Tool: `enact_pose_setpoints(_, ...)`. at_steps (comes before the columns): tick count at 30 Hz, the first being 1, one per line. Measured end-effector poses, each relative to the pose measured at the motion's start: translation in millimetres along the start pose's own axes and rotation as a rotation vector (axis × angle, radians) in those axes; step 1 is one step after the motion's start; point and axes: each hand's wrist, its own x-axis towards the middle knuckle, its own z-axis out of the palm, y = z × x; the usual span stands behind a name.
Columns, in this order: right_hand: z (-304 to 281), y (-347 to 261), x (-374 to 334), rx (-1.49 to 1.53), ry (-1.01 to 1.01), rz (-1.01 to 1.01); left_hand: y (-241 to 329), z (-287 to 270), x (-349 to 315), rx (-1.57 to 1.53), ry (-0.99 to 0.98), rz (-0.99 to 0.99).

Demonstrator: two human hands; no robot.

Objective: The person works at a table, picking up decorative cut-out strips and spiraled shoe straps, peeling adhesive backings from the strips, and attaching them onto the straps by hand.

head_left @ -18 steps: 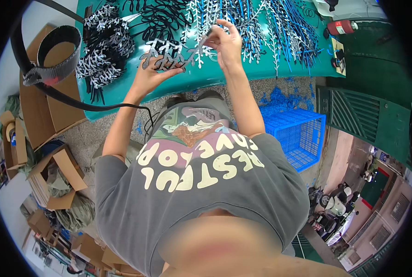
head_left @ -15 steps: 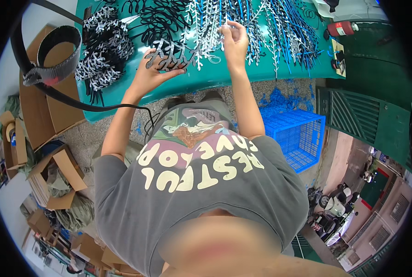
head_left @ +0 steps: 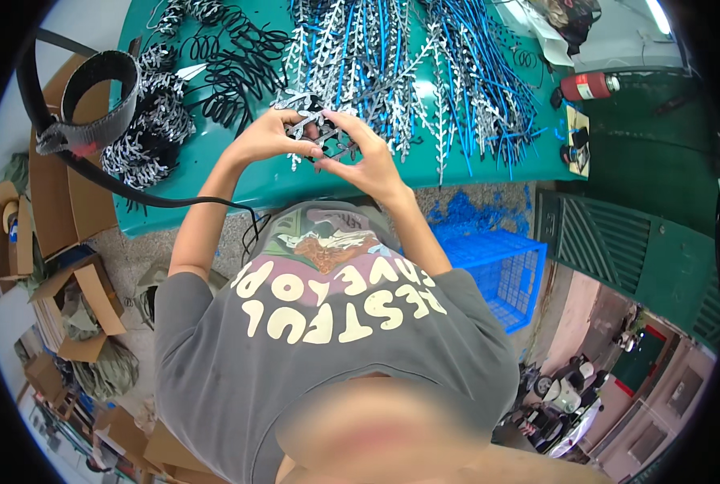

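A coiled strip of silver-and-black leaf shapes [head_left: 327, 129] is held between both my hands, above the near part of the green table [head_left: 239, 181]. My left hand [head_left: 261, 139] grips its left side, thumb on the near edge. My right hand [head_left: 368, 165] curves around the right side, with thumb and fingers on the coil; some fingertips are hidden behind it. Just beyond lie long silver leafy strips [head_left: 440, 121] mixed with blue strands [head_left: 501, 97]. To the left are loose black coils [head_left: 231, 81] and a heap of wound leafy strips [head_left: 146, 133].
A dark ring-shaped band [head_left: 93, 93] with a black cable [head_left: 146, 189] stands at the upper left. A red bottle [head_left: 587, 86] lies at the table's right end. Below the table edge is a blue crate [head_left: 489, 278]. Cardboard boxes [head_left: 93, 302] stand on the left floor.
My right hand has come left and nearer, from the long strips to the coil, and now grips it too. My left hand still holds the coil. The whole view has shifted slightly.
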Motion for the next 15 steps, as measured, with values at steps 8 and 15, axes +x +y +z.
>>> enact_pose_setpoints(8, -32, 49, 13, 0.003, 0.158, -0.009, -2, 29, 38, -0.103, 0.406, 0.231)
enact_pose_setpoints(15, -31, 89, 63, 0.213, -0.127, 0.319, -28, 33, -19, -0.342, 1.027, -0.065)
